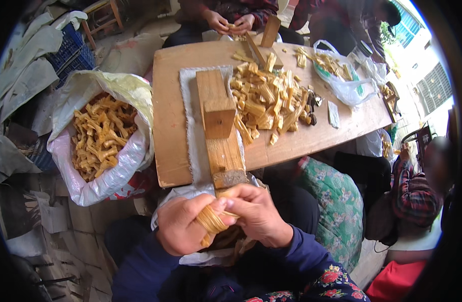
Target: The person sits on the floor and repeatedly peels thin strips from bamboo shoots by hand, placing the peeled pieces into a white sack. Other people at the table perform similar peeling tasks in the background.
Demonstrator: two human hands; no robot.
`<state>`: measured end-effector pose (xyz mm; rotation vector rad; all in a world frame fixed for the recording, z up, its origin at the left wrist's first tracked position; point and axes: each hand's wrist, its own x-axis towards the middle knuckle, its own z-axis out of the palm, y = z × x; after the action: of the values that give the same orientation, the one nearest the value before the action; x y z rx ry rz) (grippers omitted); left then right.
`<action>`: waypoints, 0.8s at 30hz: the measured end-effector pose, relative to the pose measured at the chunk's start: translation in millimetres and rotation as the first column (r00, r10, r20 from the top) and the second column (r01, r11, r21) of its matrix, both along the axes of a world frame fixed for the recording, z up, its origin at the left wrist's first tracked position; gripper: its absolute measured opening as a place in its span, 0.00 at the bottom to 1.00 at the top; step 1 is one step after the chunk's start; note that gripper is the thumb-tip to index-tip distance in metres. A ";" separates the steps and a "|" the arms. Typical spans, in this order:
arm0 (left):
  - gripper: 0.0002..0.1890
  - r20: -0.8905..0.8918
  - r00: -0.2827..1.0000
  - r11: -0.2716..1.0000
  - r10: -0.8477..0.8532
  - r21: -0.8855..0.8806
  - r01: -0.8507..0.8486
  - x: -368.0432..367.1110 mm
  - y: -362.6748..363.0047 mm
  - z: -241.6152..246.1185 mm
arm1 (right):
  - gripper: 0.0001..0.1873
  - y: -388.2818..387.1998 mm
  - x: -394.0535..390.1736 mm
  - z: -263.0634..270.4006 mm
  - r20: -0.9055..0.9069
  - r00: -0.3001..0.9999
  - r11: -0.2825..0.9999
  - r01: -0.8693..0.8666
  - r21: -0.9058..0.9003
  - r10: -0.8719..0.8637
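My left hand is wrapped around a ribbed, yellow-brown fibrous piece, its folds curling over the fingers. The thumb and fingers of my right hand grip the same piece at its right side, and both thumbs nearly meet there. Just beyond my hands is the rough near end of a wooden beam, which lies over a white cloth and carries an upright wooden block. Under my hands, an open bag on my lap is mostly hidden.
Similar pieces form a loose pile on the wooden table. An open woven sack of knobbly yellow-brown pieces stands left. A clear plastic bag lies right. Across the table, another person's hands work; a seated person is at right.
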<state>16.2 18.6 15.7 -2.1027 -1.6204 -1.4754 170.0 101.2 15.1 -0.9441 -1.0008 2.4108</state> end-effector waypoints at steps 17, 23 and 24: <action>0.04 0.484 0.855 0.954 -0.186 -0.118 0.275 -12.3 -4.2 11.0 | 0.20 4.5 14.3 -3.6 0.093 0.936 0.876 -0.350 0.333 0.339; 0.05 0.778 0.626 0.897 0.058 -0.316 0.310 -27.1 -11.6 12.6 | 0.24 9.6 17.9 0.9 -0.092 0.934 0.938 -0.341 0.060 0.345; 0.05 0.789 0.604 0.848 0.111 -0.392 0.357 -28.5 -11.1 14.2 | 0.23 10.6 16.7 1.9 -0.067 0.938 0.940 -0.339 0.030 0.340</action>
<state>-12.3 7.5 30.0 -1.8774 -2.4350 -2.5324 186.7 111.8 17.0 -0.7204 -1.2438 2.6863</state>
